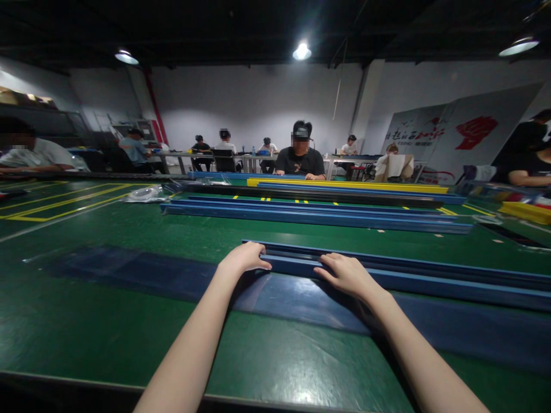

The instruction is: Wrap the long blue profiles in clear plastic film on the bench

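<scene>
A long blue metal channel (430, 276) lies across the green table (107, 321), running from the middle out to the right. My left hand (245, 258) rests on its left end with the fingers curled over the top. My right hand (346, 272) lies on the channel a little to the right, fingers closed over its near edge. Under the channel a dark blue strip of sheet or film (150, 275) stretches left and right along the table.
More long blue rails (314, 215), a black one and a yellow one (348, 186) lie further back. A clear plastic bag (146, 194) sits at the back left. A person in black (300, 158) sits opposite; other people sit at left, right and rear tables.
</scene>
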A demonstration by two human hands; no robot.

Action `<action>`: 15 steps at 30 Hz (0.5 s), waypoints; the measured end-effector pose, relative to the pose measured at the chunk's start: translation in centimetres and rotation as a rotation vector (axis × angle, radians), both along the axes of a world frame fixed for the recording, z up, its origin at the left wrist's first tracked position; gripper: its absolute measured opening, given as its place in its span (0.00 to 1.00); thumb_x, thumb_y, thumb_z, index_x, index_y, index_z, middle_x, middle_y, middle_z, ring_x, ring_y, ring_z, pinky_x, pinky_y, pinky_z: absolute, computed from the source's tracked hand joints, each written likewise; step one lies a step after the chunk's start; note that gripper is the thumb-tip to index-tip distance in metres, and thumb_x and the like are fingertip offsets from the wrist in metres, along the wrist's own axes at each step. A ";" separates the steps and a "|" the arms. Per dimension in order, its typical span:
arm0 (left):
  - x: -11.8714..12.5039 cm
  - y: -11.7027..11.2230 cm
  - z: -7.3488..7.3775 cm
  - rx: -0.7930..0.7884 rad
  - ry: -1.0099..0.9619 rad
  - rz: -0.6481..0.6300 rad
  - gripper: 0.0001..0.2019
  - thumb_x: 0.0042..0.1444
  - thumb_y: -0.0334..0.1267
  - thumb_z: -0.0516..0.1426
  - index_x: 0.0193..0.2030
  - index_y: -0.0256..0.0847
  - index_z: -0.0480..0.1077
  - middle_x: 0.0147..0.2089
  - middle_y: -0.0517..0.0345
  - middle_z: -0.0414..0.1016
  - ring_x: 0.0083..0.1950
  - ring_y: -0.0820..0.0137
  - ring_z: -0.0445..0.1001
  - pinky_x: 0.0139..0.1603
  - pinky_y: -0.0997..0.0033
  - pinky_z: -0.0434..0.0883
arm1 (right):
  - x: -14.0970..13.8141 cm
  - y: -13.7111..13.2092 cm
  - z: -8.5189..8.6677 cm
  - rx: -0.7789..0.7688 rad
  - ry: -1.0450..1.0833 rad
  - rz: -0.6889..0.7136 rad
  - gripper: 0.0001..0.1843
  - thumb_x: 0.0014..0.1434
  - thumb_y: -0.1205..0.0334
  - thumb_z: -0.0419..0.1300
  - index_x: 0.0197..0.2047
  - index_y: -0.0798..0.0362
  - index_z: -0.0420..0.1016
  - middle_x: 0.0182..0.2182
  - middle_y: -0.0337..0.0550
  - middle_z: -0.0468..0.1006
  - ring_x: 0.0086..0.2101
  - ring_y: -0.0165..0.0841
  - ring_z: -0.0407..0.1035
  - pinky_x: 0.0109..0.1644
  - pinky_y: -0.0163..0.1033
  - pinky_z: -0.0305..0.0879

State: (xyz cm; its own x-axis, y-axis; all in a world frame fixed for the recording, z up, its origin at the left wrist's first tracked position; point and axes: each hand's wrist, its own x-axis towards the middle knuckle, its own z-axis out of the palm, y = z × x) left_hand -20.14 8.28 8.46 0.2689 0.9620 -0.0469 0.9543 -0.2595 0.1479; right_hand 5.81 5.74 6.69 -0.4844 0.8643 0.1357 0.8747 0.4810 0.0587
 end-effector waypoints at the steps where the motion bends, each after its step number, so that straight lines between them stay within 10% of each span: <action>1: 0.0 0.0 0.0 -0.001 0.002 0.006 0.17 0.43 0.49 0.58 0.38 0.44 0.71 0.41 0.56 0.76 0.41 0.66 0.73 0.33 0.76 0.65 | -0.1 0.0 0.0 0.003 -0.004 0.003 0.20 0.61 0.50 0.42 0.39 0.53 0.69 0.39 0.48 0.74 0.40 0.36 0.68 0.37 0.35 0.57; 15: -0.6 -0.4 0.7 -0.025 -0.028 0.079 0.16 0.42 0.47 0.60 0.38 0.43 0.72 0.40 0.54 0.76 0.40 0.67 0.74 0.32 0.77 0.65 | -0.3 0.3 0.0 -0.007 0.045 -0.014 0.21 0.61 0.50 0.43 0.34 0.54 0.70 0.35 0.47 0.75 0.37 0.36 0.69 0.36 0.35 0.57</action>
